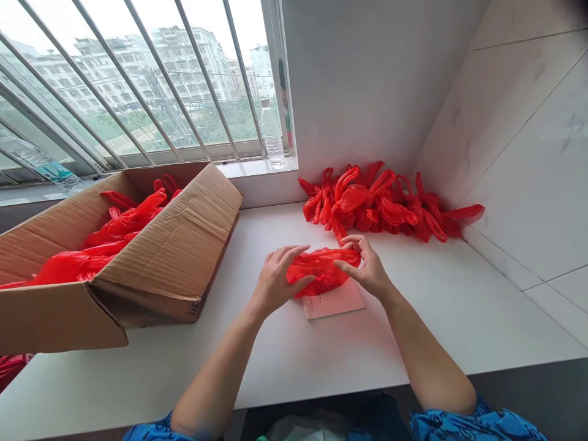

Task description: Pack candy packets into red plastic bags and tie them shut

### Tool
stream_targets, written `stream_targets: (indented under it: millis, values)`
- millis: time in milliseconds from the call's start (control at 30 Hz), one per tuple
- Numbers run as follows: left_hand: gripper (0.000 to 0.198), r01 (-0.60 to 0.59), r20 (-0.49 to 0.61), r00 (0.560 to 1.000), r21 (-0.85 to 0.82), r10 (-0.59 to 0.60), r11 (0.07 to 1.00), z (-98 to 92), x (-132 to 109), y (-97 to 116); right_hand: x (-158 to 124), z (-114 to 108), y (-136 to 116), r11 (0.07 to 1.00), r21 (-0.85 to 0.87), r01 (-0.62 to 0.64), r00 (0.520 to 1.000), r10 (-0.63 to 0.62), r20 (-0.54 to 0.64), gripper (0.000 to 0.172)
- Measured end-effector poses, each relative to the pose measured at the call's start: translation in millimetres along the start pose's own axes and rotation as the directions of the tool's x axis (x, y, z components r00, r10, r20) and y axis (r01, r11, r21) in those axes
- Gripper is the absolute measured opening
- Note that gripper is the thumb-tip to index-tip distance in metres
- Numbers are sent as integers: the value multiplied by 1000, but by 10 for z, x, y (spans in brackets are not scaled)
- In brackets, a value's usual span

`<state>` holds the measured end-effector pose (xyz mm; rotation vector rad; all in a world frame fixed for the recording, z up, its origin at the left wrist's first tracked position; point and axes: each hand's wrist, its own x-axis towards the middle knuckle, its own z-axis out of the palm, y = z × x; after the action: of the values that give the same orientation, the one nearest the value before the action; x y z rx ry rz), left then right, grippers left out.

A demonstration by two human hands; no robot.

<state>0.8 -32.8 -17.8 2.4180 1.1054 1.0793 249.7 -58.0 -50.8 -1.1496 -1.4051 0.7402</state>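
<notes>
A crumpled red plastic bag [321, 269] spans the space between my two hands. My left hand [278, 278] grips the bag's left side, fingers over the top and thumb along the front. My right hand [370, 269] holds its right edge, with the thumb in front and the fingers curled behind. Under the bag lies a pale pink booklet [337, 303] with small dark print, its upper part covered by the red plastic. Just behind my hands is a heap of knotted red plastic bags [381, 205] against the wall.
At left, an open cardboard box [169, 251] holds more red bags [124, 226]. A clear bottle [272, 135] stands on the sill by the barred window, and another bottle [55, 171] lies behind the box. Marble-patterned tiles [528, 184] bound the white table [441, 306] at right.
</notes>
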Motion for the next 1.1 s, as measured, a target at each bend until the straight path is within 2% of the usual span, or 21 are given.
stream_targets:
  millis: [33,100,133,200,233,267,333,367,433,467,500,533,567,633,700,733,800,867,933,1033,1100]
  values:
    - [27,-30,25,999,32,29,999,10,8,31,-5,5,-7,999,-34,3,1000,-4,-14,33]
    - [20,34,-93,995,-28,-37,999,22,11,20,18,-29,17,1000,-15,0,990,-2,-139,25]
    - [23,101,-201,972,-113,-122,988,16,3,-11,44,-68,41,1000,25,-3,972,9,-233,24]
    - [27,188,-376,876,-314,-304,931,-27,-27,-76,100,-172,80,994,106,2,928,37,-372,24]
    - [27,194,-412,837,-393,-361,899,-64,-48,-92,120,-223,81,992,124,16,918,35,-394,24]
    - [26,184,-418,822,-447,-386,876,-110,-70,-87,128,-265,62,992,120,44,919,7,-395,25]
    - [23,143,-379,855,-486,-355,862,-212,-115,-9,94,-303,-50,985,52,165,904,-130,-406,28]
    - [18,118,-348,884,-479,-312,870,-262,-133,59,52,-296,-142,967,-12,253,870,-233,-436,29]
    - [14,73,-270,940,-433,-206,898,-345,-152,216,-72,-237,-372,882,-186,432,742,-466,-482,28]
    - [20,57,-222,962,-410,-160,910,-375,-152,292,-141,-188,-489,815,-265,515,681,-577,-451,27]
    - [25,46,-166,979,-398,-121,916,-398,-148,357,-205,-130,-593,748,-305,590,656,-664,-360,25]
    - [26,42,-104,990,-401,-91,915,-414,-140,409,-256,-64,-672,694,-314,647,666,-716,-209,23]
    - [26,45,-43,997,-420,-69,906,-425,-131,446,-289,3,-717,673,-310,671,708,-706,1,19]
    - [22,68,72,997,-468,-38,881,-444,-113,488,-294,125,-696,713,-375,592,804,-495,328,16]
    - [20,90,181,983,-461,-5,883,-467,-99,504,-236,199,-561,715,-519,469,858,-228,460,26]
    - [19,87,235,972,-417,16,905,-478,-93,510,-196,215,-480,688,-579,438,864,-144,482,25]
    - [25,31,342,938,-241,55,970,-485,-82,523,-122,213,-349,603,-681,416,887,-105,449,6]
    - [32,-56,415,908,-11,55,998,-442,-70,531,-70,192,-293,520,-744,420,903,-156,401,36]
    - [34,-111,416,909,186,24,976,-333,-59,517,-38,170,-296,475,-761,442,896,-190,402,63]
    - [46,-105,379,924,376,-49,921,-103,-64,440,-19,140,-296,444,-771,457,888,-172,427,66]
    - [51,-106,419,902,443,-101,890,25,-88,372,-37,110,-247,412,-814,410,911,-130,393,63]
